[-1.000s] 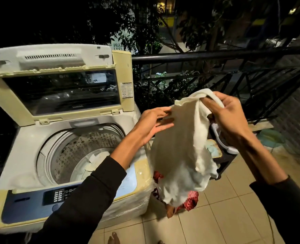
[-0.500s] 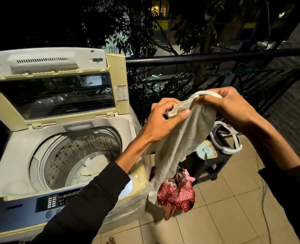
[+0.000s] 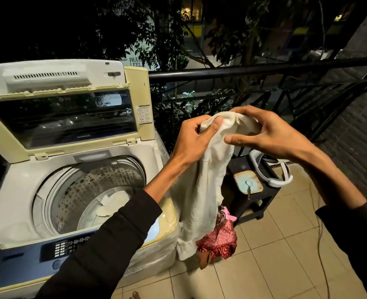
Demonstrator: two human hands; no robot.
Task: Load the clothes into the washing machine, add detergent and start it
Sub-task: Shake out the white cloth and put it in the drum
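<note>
Loading underway — red clothes (image 3: 218,240) wait on the floor at 6 o'clock. Above, left hand (image 3: 196,137) pinches a white garment (image 3: 202,190), right hand (image 3: 268,132) w/ curled fingers grips its top. At 9 o'clock, washing machine (image 3: 74,190) open, drum nearly bare — detergent, start still ahead.

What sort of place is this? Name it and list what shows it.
Most likely a home balcony or terrace, outdoors at night. A black metal railing runs along the edge with trees and dark sky beyond it, the floor is beige tile, and a top-loading washing machine stands open against the railing.
</note>
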